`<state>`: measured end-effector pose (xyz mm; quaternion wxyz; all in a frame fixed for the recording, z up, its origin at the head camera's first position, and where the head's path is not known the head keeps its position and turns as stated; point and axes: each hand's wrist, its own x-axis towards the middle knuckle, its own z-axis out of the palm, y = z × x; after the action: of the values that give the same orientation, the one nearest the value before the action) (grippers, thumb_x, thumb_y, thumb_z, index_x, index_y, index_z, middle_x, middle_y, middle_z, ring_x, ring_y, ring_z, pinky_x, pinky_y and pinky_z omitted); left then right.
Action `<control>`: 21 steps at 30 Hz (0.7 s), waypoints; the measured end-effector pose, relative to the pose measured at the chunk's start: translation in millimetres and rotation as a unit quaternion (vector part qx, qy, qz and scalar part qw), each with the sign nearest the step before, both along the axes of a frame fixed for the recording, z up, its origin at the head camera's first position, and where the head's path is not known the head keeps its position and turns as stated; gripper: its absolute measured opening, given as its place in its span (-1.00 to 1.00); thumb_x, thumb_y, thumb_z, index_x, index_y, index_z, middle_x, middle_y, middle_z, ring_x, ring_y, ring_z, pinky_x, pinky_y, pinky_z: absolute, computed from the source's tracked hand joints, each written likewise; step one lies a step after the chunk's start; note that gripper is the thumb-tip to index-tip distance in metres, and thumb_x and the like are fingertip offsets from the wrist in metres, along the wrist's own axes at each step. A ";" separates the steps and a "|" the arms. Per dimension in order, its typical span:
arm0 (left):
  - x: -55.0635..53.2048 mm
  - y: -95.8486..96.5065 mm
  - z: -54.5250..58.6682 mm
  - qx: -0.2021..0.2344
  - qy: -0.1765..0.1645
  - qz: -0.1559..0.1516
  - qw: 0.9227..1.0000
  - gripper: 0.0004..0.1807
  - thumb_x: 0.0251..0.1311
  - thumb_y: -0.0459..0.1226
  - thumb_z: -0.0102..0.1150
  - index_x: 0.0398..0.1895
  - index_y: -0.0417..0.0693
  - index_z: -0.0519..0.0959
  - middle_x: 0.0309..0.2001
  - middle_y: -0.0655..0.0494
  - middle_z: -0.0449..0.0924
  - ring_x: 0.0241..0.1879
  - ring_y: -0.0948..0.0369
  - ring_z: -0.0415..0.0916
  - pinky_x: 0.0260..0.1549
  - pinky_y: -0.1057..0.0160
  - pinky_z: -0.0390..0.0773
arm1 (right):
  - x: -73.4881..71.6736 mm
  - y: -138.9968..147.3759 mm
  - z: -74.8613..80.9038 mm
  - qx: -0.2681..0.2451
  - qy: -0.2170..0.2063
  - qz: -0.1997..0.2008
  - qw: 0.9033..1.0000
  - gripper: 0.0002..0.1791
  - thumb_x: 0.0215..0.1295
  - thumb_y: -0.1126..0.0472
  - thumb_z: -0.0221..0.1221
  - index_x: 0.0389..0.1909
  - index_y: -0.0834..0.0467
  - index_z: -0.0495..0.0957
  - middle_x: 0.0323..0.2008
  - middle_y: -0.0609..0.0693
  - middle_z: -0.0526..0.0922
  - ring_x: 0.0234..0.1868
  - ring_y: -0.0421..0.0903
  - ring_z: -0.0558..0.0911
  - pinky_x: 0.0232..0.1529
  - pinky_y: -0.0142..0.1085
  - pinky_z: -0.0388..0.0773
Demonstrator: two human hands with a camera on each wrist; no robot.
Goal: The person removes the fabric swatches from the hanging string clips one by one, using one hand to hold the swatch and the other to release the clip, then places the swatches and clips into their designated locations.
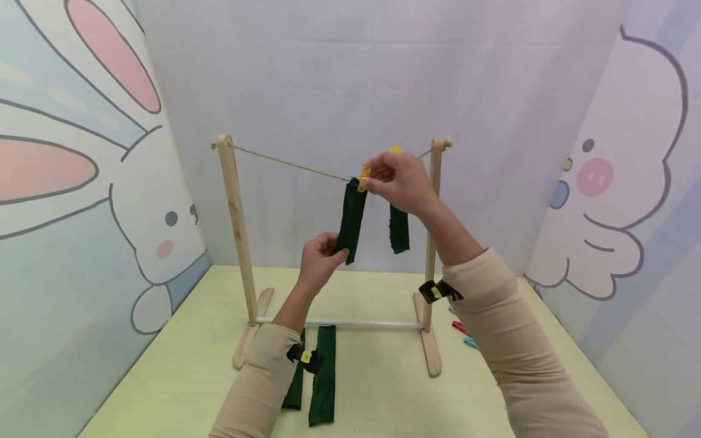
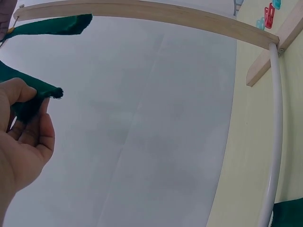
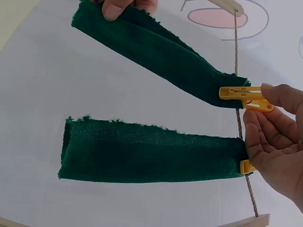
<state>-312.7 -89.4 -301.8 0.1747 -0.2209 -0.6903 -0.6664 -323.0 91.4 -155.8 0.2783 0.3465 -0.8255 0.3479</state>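
A green cloth strip (image 1: 352, 219) hangs folded over the rope (image 1: 290, 163). My left hand (image 1: 320, 261) pinches its lower end between thumb and fingers. At the top, my right hand (image 1: 402, 179) grips the tail ends of a yellow clothespin (image 3: 232, 93), whose jaws overlap the strip and rope in the right wrist view. Just to the right, a second green strip (image 3: 151, 153) hangs from the same rope under another yellow clothespin (image 3: 246, 167). My right hand partly hides that strip's upper part in the head view.
Two wooden posts, left (image 1: 235, 225) and right (image 1: 434, 243), carry the rope, joined low down by a white bar (image 1: 350, 323). More green strips (image 1: 324, 377) lie on the table (image 1: 383, 395) by my left forearm. Red and blue clothespins (image 1: 461, 328) lie beyond the right post.
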 end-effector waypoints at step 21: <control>-17.2 6.4 -20.0 0.024 0.006 -0.016 1.000 -0.83 0.06 -0.55 0.20 -0.24 -0.38 0.58 -0.34 -0.10 0.56 -0.39 0.14 0.54 -0.36 0.30 0.55 | 1.0 4.4 -10.7 -0.122 0.181 0.058 0.974 -0.88 0.06 0.41 0.31 -0.38 0.39 0.63 -0.42 0.16 0.67 -0.50 -0.08 0.58 -0.44 -0.48 0.46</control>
<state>-329.9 -83.0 -321.9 0.1732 -0.2315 -0.6698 -0.6839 -322.0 95.9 -166.5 0.4426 0.4147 -0.6913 0.3927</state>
